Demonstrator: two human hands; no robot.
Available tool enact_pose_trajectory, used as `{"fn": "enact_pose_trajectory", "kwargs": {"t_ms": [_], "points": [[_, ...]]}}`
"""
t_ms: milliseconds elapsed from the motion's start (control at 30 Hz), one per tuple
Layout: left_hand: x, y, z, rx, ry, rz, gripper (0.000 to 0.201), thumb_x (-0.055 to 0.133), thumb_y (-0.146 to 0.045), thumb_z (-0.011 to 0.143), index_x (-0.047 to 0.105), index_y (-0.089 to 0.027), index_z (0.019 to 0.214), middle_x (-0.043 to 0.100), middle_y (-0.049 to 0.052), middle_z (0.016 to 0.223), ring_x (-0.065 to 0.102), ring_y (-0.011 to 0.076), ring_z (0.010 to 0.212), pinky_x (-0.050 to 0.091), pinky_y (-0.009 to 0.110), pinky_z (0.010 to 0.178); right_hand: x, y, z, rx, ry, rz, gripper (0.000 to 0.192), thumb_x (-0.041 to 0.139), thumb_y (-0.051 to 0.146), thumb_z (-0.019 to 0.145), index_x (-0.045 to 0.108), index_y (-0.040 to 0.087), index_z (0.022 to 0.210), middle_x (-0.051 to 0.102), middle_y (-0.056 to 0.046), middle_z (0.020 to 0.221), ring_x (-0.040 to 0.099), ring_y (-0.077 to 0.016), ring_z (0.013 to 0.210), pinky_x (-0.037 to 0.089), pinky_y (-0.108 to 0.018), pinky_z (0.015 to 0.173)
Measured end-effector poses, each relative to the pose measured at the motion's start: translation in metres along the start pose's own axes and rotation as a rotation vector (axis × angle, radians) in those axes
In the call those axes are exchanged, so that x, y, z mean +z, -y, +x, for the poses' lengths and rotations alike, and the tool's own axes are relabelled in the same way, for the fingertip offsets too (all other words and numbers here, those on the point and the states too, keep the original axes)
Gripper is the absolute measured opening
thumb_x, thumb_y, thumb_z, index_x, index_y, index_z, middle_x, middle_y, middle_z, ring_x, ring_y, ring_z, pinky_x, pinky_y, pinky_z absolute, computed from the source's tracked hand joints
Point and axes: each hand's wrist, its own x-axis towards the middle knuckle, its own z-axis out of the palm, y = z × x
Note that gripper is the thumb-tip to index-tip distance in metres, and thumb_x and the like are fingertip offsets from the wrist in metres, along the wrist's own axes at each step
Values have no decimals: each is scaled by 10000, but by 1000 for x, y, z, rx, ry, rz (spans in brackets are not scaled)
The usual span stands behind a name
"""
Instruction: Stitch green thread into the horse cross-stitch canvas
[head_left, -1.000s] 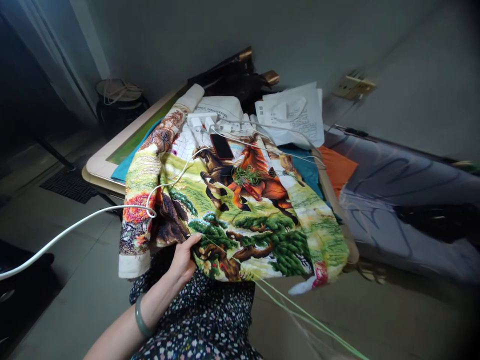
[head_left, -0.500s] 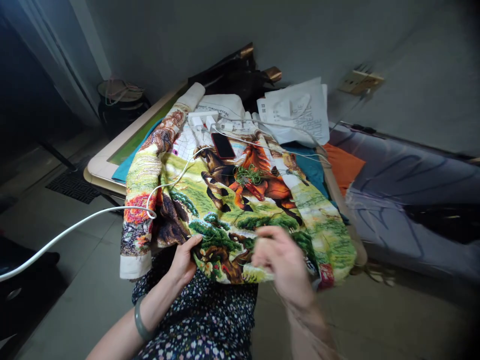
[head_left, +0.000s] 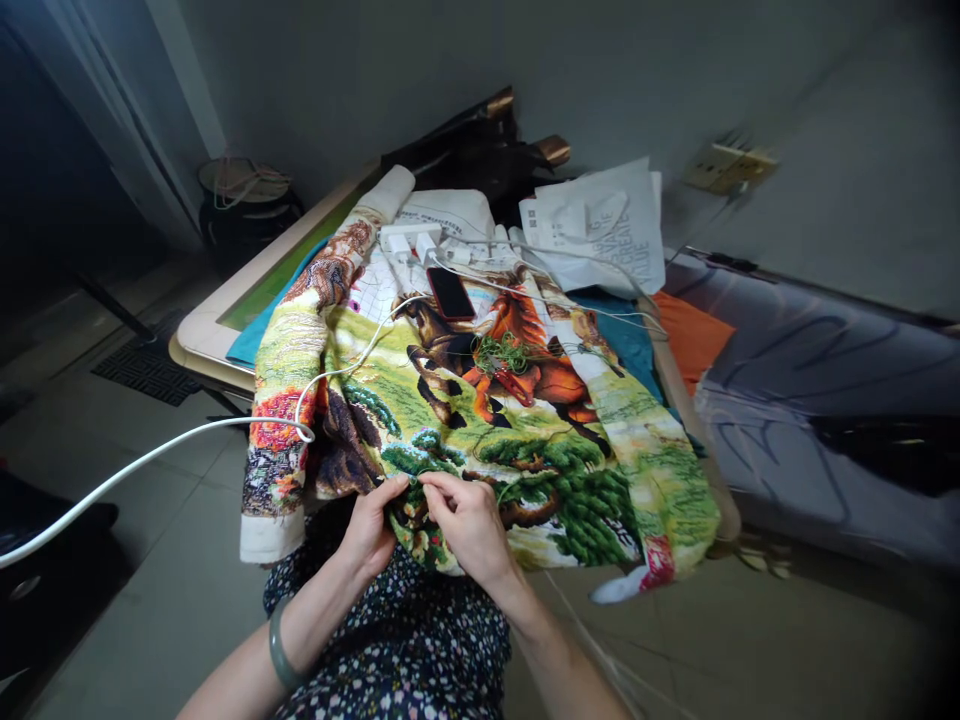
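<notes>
A large embroidery cloth (head_left: 465, 435), stitched with running horses and green trees, lies across the table and hangs over its near edge; both long sides are rolled up. At that near edge my left hand (head_left: 373, 525) grips the cloth, thumb on top and fingers underneath. My right hand (head_left: 471, 525) is closed in a pinch just right of the left thumb, close over the stitched trees. What is between its fingertips is too small to make out. A tangle of green thread (head_left: 502, 353) rests on the orange horse, with something red beside it.
A phone (head_left: 450, 292) lies on the cloth below a white power strip (head_left: 390, 237) with chargers. One white cable (head_left: 150, 455) loops over the left roll and off to the left. White bags (head_left: 592, 235) stand at the back, near a wall socket (head_left: 727, 170).
My right hand has come left and in to meet the left hand at the cloth's near edge. The right part of the cloth, which it covered, now shows. My left hand keeps its grip.
</notes>
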Motion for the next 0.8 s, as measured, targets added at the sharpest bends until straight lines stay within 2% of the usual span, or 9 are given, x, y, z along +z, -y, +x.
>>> {"fn": "enact_pose_trajectory", "kwargs": {"t_ms": [467,600,800], "points": [[-3,1,3,-23,9,-16,232,869,-174,470,736,-113,650,720,13,637,613,118,600,509,244,632,4,4,4,-31,-33,-124,250,539,117,855,770,203,894,715,-4,646,602,-142,503,404,-234,535],[-2,1,2,-17,12,-11,219,860,-162,476,736,-111,648,720,17,641,611,119,602,510,244,637,3,3,8,-45,6,-205,225,546,97,872,749,194,887,709,-6,671,627,-150,567,408,-236,595],[2,1,0,30,-24,-22,210,853,-169,490,732,-127,656,722,15,668,610,126,621,511,262,663,-6,-1,13,-142,46,-246,176,581,109,892,736,188,870,683,-38,809,636,-165,733,442,-240,694]]}}
